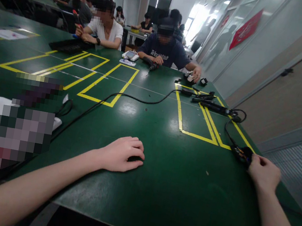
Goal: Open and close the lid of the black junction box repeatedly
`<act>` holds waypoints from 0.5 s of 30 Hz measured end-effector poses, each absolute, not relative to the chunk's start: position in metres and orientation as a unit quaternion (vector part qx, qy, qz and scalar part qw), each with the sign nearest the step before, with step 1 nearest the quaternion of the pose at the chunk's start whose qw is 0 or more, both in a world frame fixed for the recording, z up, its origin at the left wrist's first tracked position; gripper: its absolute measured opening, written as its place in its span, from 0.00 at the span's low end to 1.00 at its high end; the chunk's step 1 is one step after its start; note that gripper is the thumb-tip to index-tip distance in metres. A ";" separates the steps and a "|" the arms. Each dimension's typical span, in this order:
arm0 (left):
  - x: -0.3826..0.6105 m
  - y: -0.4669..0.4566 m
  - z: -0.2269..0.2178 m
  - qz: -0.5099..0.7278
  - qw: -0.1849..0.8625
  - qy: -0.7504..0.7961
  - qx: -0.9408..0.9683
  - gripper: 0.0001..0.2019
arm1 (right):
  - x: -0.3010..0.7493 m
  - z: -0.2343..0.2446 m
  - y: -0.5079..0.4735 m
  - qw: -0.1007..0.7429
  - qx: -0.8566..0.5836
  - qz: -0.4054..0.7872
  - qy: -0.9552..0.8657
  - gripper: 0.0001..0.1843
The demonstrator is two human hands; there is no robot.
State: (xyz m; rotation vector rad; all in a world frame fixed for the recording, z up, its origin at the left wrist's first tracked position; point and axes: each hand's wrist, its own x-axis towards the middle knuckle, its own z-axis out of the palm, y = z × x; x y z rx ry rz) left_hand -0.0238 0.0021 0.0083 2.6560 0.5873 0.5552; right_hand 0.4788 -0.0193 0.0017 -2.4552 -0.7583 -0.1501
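My left hand (pixel 124 154) rests on the green table (pixel 154 191) with nothing in it. Its fingers curve loosely and the thumb stands apart from them. At the table's right edge, my right hand (pixel 266 172) pinches a small black part with exposed coloured wires (pixel 241 154). The part's exact kind is hard to make out. A black cable (pixel 226 130) runs from it toward a long black device (pixel 210 106) lying farther back, inside yellow tape lines (pixel 200 138).
A long black cord (pixel 138 99) crosses the table. Opposite, a co-worker (pixel 165 49) reaches to small black and white parts (pixel 190 77), near a power drill (pixel 152 65). Another person (pixel 107 27) sits beside a black tray (pixel 71 45). Blurred-out items (pixel 19 132) lie at left.
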 end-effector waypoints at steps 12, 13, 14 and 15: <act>-0.024 0.001 0.010 0.191 0.191 0.212 0.939 0.08 | 0.467 0.014 -0.028 0.337 -0.904 -0.020 -0.261 0.26; -0.024 0.001 0.010 0.191 0.192 0.213 0.939 0.09 | 0.466 0.015 -0.028 0.339 -0.903 -0.023 -0.264 0.26; -0.024 0.001 0.010 0.191 0.192 0.213 0.939 0.09 | 0.465 0.016 -0.028 0.338 -0.901 -0.028 -0.270 0.25; -0.024 0.001 0.010 0.190 0.191 0.213 0.939 0.09 | 0.464 0.017 -0.028 0.334 -0.900 -0.035 -0.277 0.25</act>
